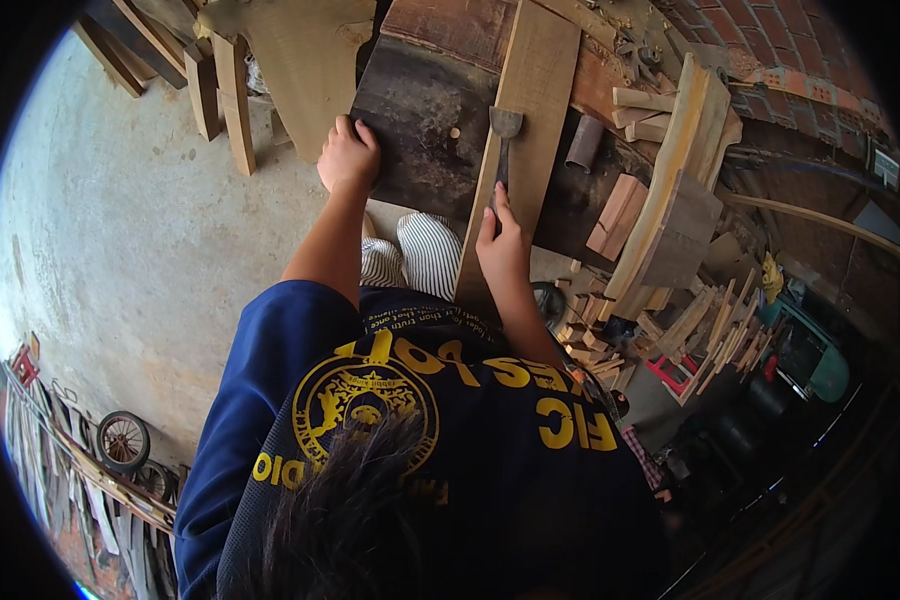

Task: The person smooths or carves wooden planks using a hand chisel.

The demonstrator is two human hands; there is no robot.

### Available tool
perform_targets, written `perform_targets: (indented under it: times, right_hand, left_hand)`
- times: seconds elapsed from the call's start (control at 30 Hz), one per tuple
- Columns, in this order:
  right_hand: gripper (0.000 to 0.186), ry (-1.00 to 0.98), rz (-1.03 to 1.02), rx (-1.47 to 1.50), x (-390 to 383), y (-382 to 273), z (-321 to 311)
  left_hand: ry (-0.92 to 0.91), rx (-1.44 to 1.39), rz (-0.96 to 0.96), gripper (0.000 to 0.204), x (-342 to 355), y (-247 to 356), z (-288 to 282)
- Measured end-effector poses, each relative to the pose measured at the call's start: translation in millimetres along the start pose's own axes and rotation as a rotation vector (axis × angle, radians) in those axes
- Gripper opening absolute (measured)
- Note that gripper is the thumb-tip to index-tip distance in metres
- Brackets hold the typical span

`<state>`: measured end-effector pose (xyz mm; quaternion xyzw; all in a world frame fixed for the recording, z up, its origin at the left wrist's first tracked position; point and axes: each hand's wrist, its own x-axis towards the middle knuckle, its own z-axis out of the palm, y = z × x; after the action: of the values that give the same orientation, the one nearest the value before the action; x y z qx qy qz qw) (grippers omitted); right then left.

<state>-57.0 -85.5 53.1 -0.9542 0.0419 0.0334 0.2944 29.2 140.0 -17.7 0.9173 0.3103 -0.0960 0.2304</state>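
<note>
My left hand (349, 156) grips the left edge of a dark, stained board (412, 150) at the top middle, its fingers curled over the edge. My right hand (503, 243) holds a wide-bladed chisel-like tool (506, 126) by its handle, a finger along it. The tool lies over a long light plank (545, 70) that crosses the dark board, with its blade pointing away from me. A short tube-like piece (584, 142) and a small wooden block (617, 216) are to the right of the plank.
Leaning boards (234, 110) stand at the upper left on the concrete floor (130, 260). Stacked lumber (670, 240) and scrap sticks (720, 340) fill the right, near a brick wall (770, 40). Wheels (123, 440) and long strips of material (80, 480) are at the lower left.
</note>
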Motion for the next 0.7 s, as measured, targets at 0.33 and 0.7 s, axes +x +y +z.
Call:
perform_targets:
  times: [0.33, 0.7]
  right_hand:
    - [0.041, -0.245, 0.221, -0.089, 24, -39, -35]
    - [0.040, -0.159, 0.182, -0.085, 75, -50, -30]
  left_hand:
    - [0.029, -0.014, 0.005, 0.034, 0, -5, 4]
    - [0.004, -0.003, -0.004, 0.034, 0, -3, 3]
